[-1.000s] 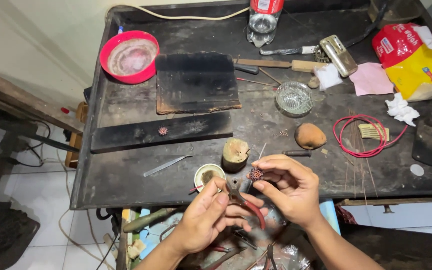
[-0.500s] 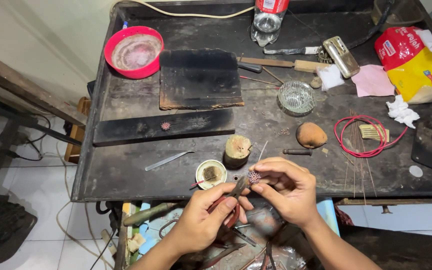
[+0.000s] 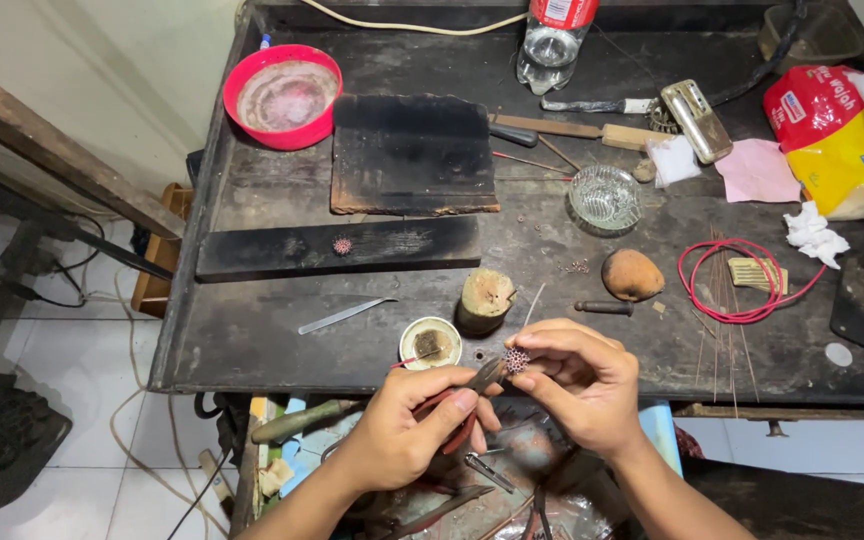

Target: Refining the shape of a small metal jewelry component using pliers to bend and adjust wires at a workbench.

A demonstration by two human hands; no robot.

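The small round beaded ornament point(image 3: 517, 359) sits just in front of the wooden stump point(image 3: 483, 299), off the near edge of the counter point(image 3: 252, 340). It looks light, stiff and delicate, best gripped by its rim. The right hand point(image 3: 582, 385) fingers pinch it; the left hand point(image 3: 407, 430) fingers squeeze red-handled pliers point(image 3: 472, 385) whose tips meet it. It shows pinkish and silvery beads.

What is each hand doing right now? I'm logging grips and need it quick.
Left hand: closed on the red-handled pliers.
Right hand: fingertips pinched on the small beaded piece at the pliers' tip.
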